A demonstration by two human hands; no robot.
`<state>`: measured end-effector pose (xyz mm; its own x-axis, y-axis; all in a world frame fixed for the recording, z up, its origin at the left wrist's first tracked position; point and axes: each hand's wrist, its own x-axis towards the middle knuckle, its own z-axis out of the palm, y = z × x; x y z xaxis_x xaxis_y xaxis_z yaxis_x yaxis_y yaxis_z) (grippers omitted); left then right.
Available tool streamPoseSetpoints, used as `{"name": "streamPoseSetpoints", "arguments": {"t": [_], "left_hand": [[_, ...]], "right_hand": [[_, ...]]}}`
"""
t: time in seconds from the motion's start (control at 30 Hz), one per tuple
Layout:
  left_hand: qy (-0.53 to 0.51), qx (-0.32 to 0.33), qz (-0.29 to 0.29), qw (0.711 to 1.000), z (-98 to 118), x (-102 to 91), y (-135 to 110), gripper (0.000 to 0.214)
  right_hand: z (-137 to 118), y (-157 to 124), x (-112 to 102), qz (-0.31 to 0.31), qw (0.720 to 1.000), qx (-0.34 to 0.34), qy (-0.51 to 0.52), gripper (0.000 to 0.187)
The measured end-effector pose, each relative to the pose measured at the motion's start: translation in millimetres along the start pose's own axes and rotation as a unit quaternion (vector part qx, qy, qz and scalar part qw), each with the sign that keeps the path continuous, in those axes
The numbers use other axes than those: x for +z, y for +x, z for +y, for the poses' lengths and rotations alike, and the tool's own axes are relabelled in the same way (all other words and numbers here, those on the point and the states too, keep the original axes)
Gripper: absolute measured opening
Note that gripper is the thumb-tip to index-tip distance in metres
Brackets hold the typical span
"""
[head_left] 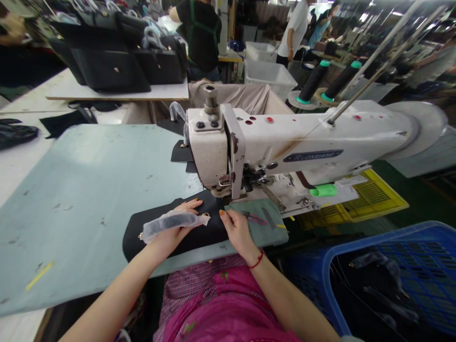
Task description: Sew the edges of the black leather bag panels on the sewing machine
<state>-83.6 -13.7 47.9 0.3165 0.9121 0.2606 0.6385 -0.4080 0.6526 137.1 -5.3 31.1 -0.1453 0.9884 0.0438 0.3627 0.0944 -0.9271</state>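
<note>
A black bag panel point(138, 223) lies flat on the table under the needle end of a white sewing machine point(210, 152). A handle point(171, 224) wrapped in clear plastic is fixed to it with gold-coloured fittings. My left hand point(169, 240) passes beneath this handle, its fingers stretched flat on the panel and pointing towards the needle area. At the panel's right edge, my right hand point(240, 232) is closed, with thumb and forefinger pinching the edge. The needle itself is hidden behind the machine head. Small pink-handled snips point(255, 218) lie just right of my right hand.
More black pieces point(181, 151) lie behind the machine head. A blue basket point(331, 256) with black pieces stands at the right, near a yellow crate point(381, 192). Finished-looking black bags point(110, 66) stand on a board point(171, 90) at the back left. Other people work beyond.
</note>
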Motion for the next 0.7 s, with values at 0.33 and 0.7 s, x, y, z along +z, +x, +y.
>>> {"name": "streamPoseSetpoints", "arguments": {"t": [0.33,0.7], "left_hand": [[0.03,-0.027,-0.032,0.999,4,-9.8,9,0.031],[0.111,-0.025,-0.063,0.991,-8,-23.0,27,0.053]], "right_hand": [[-5,7,0,-0.014,0.999,0.041,0.016,0.046],[-11,27,1,-0.016,0.997,0.059,0.037,0.046]]}}
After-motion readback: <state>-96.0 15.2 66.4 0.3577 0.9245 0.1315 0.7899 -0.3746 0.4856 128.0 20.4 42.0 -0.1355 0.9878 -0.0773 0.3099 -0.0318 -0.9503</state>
